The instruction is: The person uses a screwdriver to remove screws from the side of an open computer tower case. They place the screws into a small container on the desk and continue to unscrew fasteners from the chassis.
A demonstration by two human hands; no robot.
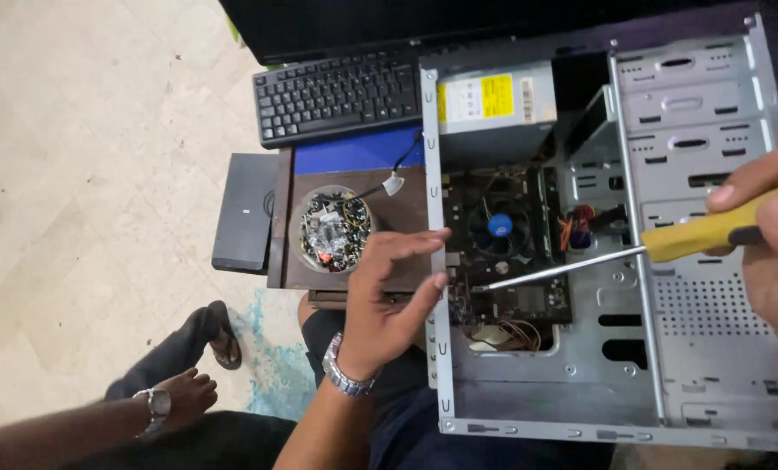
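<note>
An opened grey computer case (667, 348) lies on its side in front of me, showing the motherboard (511, 300), a black cooler fan (499, 224) and a grey power supply (496, 100). My right hand (776, 235) grips the yellow handle of a screwdriver (633, 252); its metal shaft reaches left and the tip rests on the motherboard near the case's left edge. My left hand (389, 296) hovers at that edge, fingers apart, close to the tip, holding nothing that I can see.
A round clear dish of small parts (334, 231) sits on a brown board (406, 196) left of the case. A black keyboard (337, 94) and a dark flat box (244, 211) lie further out. Another person's hand with a watch (167, 402) rests at lower left.
</note>
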